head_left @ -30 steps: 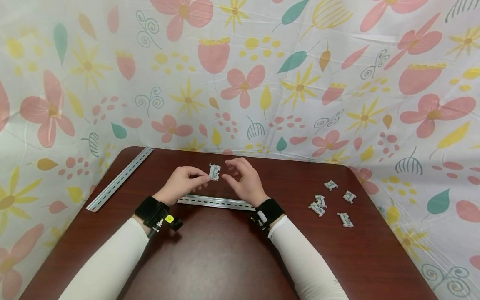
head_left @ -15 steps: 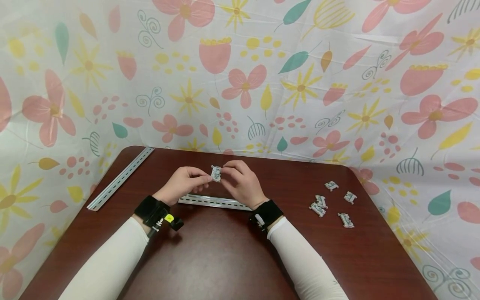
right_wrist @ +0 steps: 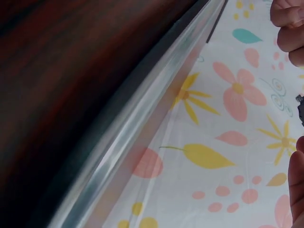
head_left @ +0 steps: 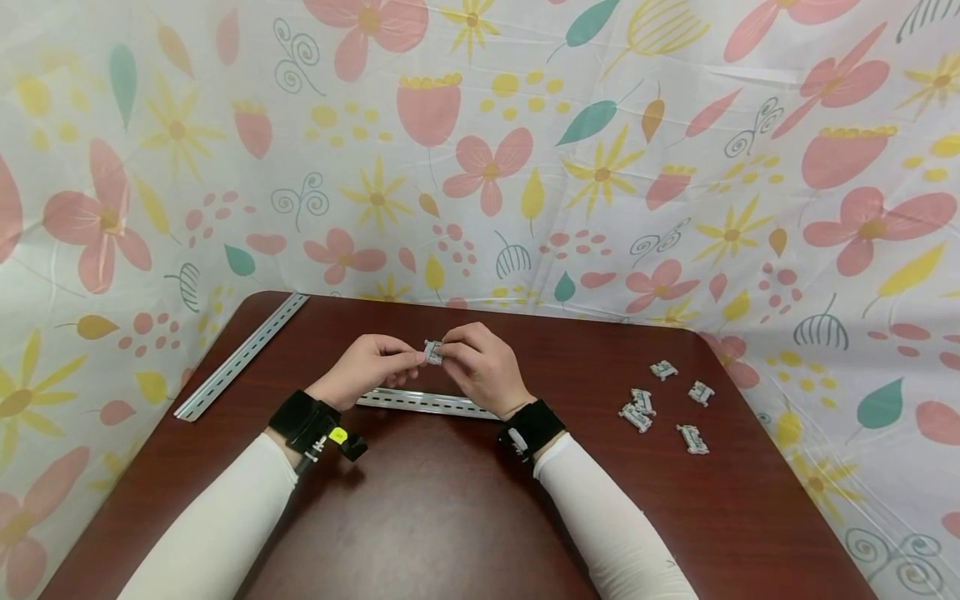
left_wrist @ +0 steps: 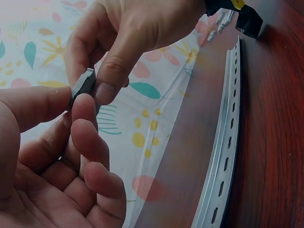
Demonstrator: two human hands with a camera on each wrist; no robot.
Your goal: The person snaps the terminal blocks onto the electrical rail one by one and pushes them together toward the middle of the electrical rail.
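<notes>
A small grey terminal block [head_left: 432,352] is held up between both hands, above the far part of the table. My left hand [head_left: 362,368] pinches its left side between thumb and index finger. From the other side, my right hand [head_left: 487,368] pinches it with thumb and fingers. The left wrist view gives a close look at the ridged edge of the block [left_wrist: 84,85], with fingertips covering much of it. Only a dark sliver of the block [right_wrist: 301,109] enters the right wrist view. Just nearer than the hands lies a slotted metal DIN rail [head_left: 427,403], its right end hidden by the right wrist.
Another DIN rail [head_left: 242,358] lies slanted along the table's left edge. Several loose terminal blocks [head_left: 692,439] are scattered on the right of the dark red-brown table [head_left: 450,517]. A floral cloth [head_left: 480,167] hangs behind the table.
My right hand has moved left and its fingers have closed on the terminal block. The block has shifted slightly right and tilted. My left hand has barely moved.
</notes>
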